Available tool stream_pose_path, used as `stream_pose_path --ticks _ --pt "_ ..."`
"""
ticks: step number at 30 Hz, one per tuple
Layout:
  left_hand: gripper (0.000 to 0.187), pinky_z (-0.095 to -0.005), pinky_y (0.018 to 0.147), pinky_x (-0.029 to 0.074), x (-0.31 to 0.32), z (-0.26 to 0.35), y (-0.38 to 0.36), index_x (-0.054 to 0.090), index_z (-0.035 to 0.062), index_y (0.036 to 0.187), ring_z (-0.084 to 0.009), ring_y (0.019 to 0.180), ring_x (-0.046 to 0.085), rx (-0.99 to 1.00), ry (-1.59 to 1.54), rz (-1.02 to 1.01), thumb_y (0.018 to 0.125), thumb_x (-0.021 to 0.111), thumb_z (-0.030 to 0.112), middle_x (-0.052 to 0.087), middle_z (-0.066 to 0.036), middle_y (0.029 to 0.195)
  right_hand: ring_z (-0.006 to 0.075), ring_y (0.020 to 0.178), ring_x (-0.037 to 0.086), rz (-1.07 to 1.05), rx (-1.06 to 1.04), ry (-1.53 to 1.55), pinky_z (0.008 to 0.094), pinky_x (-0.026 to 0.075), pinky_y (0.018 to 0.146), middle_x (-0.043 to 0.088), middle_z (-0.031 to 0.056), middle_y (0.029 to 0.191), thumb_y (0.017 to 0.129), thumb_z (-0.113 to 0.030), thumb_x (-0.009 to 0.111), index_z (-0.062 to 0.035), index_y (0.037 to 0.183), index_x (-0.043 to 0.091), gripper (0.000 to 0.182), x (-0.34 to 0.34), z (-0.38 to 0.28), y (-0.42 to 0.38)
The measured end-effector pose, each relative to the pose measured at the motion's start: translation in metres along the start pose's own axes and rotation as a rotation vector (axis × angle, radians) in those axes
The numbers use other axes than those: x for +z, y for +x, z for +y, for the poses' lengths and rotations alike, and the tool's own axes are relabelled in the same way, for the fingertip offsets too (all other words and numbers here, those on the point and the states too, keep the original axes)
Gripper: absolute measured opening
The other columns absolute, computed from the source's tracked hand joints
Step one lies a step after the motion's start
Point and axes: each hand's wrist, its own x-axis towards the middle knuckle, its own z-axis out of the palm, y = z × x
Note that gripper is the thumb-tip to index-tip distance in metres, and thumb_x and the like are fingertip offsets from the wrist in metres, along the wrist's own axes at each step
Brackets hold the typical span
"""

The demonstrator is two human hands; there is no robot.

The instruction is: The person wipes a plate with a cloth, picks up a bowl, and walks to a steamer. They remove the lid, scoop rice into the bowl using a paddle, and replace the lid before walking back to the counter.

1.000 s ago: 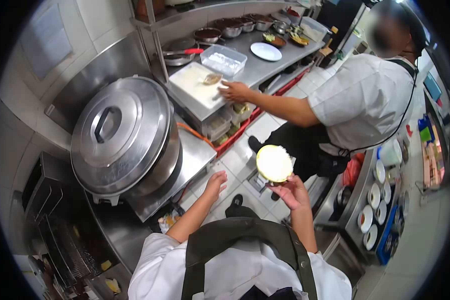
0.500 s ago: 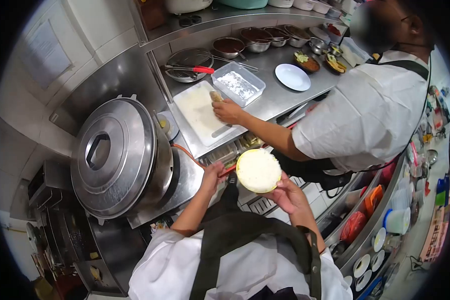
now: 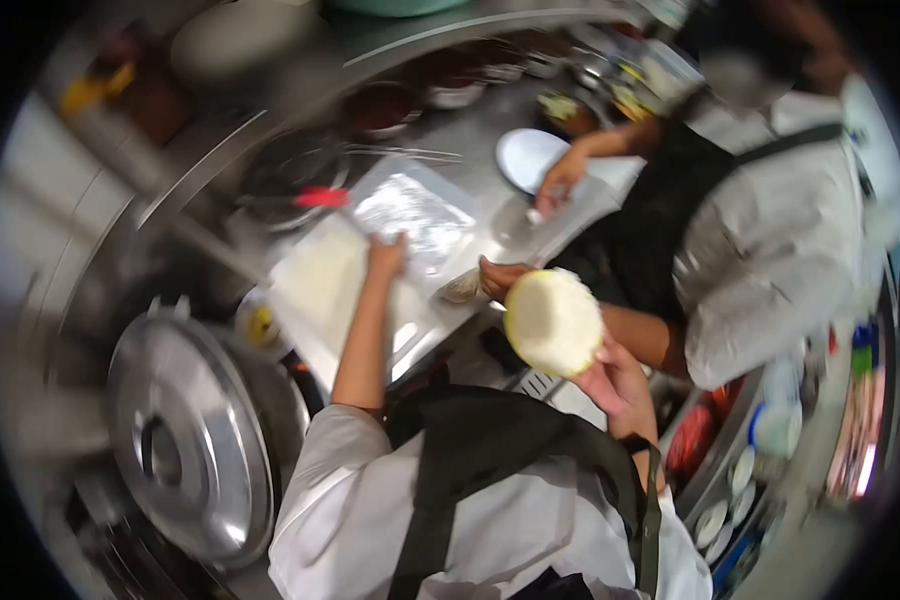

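Note:
My right hand (image 3: 618,385) holds a yellow-rimmed bowl of what looks like white rice (image 3: 553,322), tilted toward the camera. My left hand (image 3: 387,256) reaches to the seam between a white cutting board (image 3: 320,275) and a clear rectangular container (image 3: 410,215); its fingers are smeared by motion. A co-worker's hand (image 3: 562,182) is beside a white plate (image 3: 532,160), with something small and pale at the fingertips. The co-worker's other hand (image 3: 502,278) is just left of the bowl, near a brownish item (image 3: 462,288) at the counter edge.
A large lidded metal pot (image 3: 185,440) stands at the lower left. Red-handled tongs (image 3: 320,197) lie behind the board, and sauce bowls (image 3: 380,108) line the counter's back. A co-worker in a white shirt (image 3: 780,240) stands close on the right.
My left hand has moved up and forward to the board and container. The bowl in my right hand has shifted right. The co-worker's hand has left the board, and the view has turned.

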Motion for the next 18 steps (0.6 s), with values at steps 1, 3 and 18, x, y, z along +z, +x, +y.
stream_pose_path --ticks 1,3,18 --pt "0.051 -0.0337 0.067 0.049 -0.007 0.024 -0.012 0.041 0.0033 0.117 -0.0248 0.079 0.057 -0.021 -0.07 -0.141 0.076 0.057 0.03 0.05 -0.021 0.109 0.0271 0.112 0.042 -0.015 -0.006 0.026 0.0422 0.034 0.096 0.04 0.0123 0.124 0.071 -0.005 0.048 -0.0053 0.126 0.031 0.058 -0.006 -0.001 0.004" --pt "0.05 -0.0333 0.062 0.049 -0.01 0.053 -0.02 0.044 0.0033 0.115 -0.0248 0.071 0.057 -0.024 -0.161 -0.347 0.073 0.058 0.025 0.052 -0.02 0.103 0.0241 0.106 0.047 0.111 -0.002 0.004 0.0409 0.039 0.09 0.045 0.0102 0.118 0.071 -0.007 0.052 -0.009 0.124 0.033 0.057 -0.018 -0.003 0.006" --pt "0.036 -0.0322 0.049 0.049 -0.071 0.096 -0.071 0.051 -0.0003 0.099 -0.0187 0.063 0.056 0.21 0.058 -0.785 0.063 0.046 0.001 0.057 -0.009 0.08 0.0225 0.107 0.048 0.029 -0.307 0.168 0.0384 0.039 0.091 0.042 0.0133 0.121 0.073 -0.002 0.052 -0.0032 0.124 0.03 0.056 -0.023 -0.053 -0.045"
